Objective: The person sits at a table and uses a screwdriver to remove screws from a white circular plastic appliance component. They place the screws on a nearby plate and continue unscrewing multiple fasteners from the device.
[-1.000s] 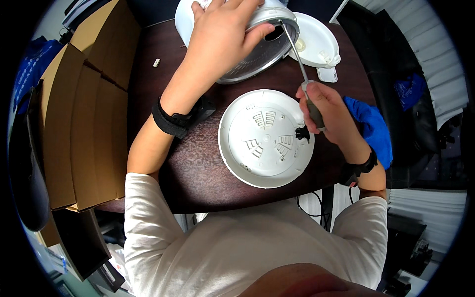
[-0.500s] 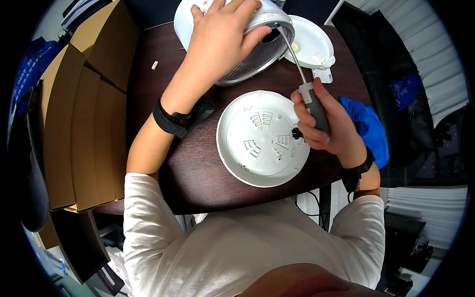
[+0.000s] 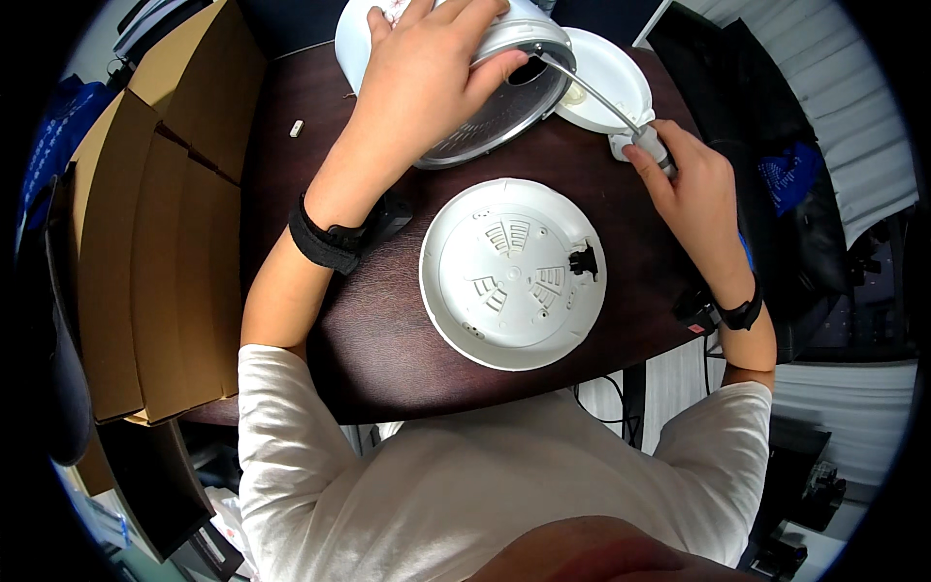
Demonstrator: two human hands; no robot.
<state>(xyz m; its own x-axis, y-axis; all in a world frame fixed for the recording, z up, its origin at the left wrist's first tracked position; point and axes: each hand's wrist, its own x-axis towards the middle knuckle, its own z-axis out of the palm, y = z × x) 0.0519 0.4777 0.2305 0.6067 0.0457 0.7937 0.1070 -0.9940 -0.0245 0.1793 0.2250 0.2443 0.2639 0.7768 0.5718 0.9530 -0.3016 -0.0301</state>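
Note:
A white rice cooker body (image 3: 355, 48) lies tipped over at the far side of the table, its metal-lined round opening facing me. My left hand (image 3: 427, 87) is clamped over its upper rim, thumb along the edge. In my right hand (image 3: 696, 184) is a screwdriver (image 3: 599, 101), its handle mostly hidden by the fingers. The long shaft slants up and left, and its tip meets the inner rim near my left thumb. Closer to me sits a round white base cover (image 3: 465, 335) with vent slots and a black socket-like part (image 3: 583, 261).
Behind the screwdriver lies a white round lid (image 3: 621, 73). A small white piece (image 3: 297, 128) rests on the dark table (image 3: 369, 339). Tall cardboard boxes (image 3: 112, 272) line the left edge. A black sofa-like seat (image 3: 766, 116) stands to the right.
My right hand has swung outward to the right and slightly up, so the screwdriver lies flatter, its tip still at the rim. My left hand stays on the body.

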